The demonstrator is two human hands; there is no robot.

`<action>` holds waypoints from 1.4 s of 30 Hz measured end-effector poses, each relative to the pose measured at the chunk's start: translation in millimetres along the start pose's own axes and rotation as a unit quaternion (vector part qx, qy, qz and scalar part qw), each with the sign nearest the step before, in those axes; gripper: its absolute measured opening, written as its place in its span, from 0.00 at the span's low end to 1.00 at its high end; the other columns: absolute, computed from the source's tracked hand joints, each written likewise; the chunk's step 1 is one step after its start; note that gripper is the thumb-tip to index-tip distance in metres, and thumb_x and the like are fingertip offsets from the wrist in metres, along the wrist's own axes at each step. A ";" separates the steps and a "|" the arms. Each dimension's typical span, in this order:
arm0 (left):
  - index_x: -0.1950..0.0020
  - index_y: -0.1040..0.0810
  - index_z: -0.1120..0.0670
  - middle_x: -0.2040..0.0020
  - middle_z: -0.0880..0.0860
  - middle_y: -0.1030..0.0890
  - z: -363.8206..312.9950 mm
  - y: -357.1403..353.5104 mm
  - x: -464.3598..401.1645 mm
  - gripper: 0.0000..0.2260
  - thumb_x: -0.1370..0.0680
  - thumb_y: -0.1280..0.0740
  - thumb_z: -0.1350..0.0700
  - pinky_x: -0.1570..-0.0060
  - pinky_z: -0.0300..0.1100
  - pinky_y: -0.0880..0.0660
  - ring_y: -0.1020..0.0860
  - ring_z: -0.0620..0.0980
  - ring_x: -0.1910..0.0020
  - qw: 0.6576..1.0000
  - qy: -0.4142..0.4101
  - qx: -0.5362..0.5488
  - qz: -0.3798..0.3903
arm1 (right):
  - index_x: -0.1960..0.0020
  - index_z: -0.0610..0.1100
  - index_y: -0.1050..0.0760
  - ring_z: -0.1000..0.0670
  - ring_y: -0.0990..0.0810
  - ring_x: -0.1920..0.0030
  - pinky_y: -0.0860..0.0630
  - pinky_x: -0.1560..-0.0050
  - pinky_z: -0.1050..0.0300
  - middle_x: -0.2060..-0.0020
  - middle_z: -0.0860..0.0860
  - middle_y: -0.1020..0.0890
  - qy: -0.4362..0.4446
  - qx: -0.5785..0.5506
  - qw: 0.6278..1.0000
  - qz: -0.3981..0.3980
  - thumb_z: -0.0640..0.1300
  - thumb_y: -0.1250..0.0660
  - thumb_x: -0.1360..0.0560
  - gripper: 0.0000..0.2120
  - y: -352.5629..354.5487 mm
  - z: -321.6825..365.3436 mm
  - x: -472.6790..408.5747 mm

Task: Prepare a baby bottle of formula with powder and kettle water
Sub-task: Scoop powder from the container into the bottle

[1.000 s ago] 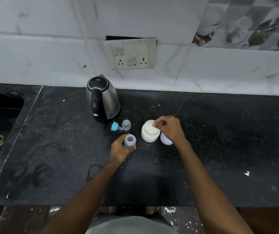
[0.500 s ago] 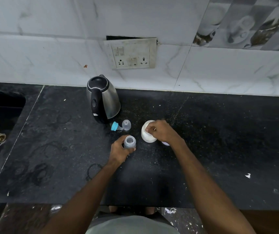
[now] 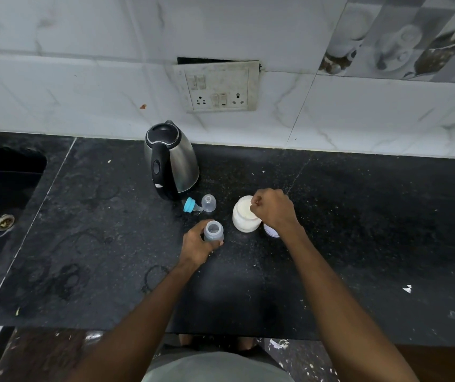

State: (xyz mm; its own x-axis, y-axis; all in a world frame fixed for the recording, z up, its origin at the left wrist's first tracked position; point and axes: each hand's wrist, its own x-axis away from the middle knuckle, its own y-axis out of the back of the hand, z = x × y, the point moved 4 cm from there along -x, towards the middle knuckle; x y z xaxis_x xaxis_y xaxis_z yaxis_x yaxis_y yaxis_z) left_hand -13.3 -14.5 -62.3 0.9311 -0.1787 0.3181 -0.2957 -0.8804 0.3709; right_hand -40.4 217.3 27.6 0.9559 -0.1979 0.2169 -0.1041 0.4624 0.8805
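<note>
A small clear baby bottle (image 3: pixel 213 230) stands upright with its top open on the black counter (image 3: pixel 358 216), and my left hand (image 3: pixel 197 245) grips its side. Just to its right is an open white jar of powder (image 3: pixel 244 217). My right hand (image 3: pixel 273 209) hovers over the jar's right rim, fingers pinched on a small pale scoop handle that is mostly hidden. The jar's lid (image 3: pixel 271 232) lies under my right wrist. A steel kettle (image 3: pixel 169 161) with a black handle stands behind, lid shut.
The blue-ringed teat (image 3: pixel 191 205) and a clear cap (image 3: pixel 209 203) lie between the kettle and the bottle. A dark sink (image 3: pixel 0 202) sits at the left. A wall socket (image 3: pixel 218 86) is above the kettle. The counter's front edge is near my body.
My right hand went from the jar's right rim in over its mouth, then drew back slightly to the right. My left hand kept hold of the bottle without moving.
</note>
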 end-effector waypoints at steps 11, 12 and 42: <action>0.38 0.18 0.52 0.46 0.46 0.16 -2.3 1.2 0.7 0.23 0.30 0.20 0.66 0.54 0.20 0.29 0.21 0.35 0.49 1.000 -0.001 -0.001 0.000 | 0.50 0.40 0.14 0.43 0.14 0.55 0.18 0.44 0.46 0.56 0.43 0.12 0.036 -0.106 0.993 -0.039 0.33 0.30 0.24 0.07 0.2 -19.4 4.7; 0.38 0.18 0.53 0.46 0.46 0.16 -2.9 1.3 1.1 0.23 0.30 0.20 0.66 0.54 0.19 0.29 0.20 0.36 0.49 1.000 -0.002 -0.002 0.000 | 0.49 0.40 0.14 0.44 0.14 0.53 0.19 0.43 0.48 0.54 0.43 0.12 0.040 -0.098 0.994 -0.042 0.33 0.29 0.24 0.07 2.0 -19.5 5.2; 0.41 0.19 0.49 0.47 0.46 0.16 -7.6 2.6 2.5 0.22 0.30 0.20 0.65 0.55 0.19 0.29 0.21 0.35 0.50 1.000 0.004 -0.005 0.001 | 0.54 0.37 0.14 0.45 0.16 0.63 0.16 0.63 0.48 0.55 0.45 0.17 0.190 0.015 0.970 -0.149 0.29 0.23 0.32 0.09 -18.7 -16.9 61.4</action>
State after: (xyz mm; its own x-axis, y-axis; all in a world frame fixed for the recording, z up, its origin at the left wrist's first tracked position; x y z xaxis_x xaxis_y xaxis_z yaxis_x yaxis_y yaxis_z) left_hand -13.4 -14.0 -53.9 0.9287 -0.1764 0.3262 -0.2995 -0.8754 0.3794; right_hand 24.8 211.2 17.3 0.9764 0.0175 -0.2153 0.1898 0.4068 0.8936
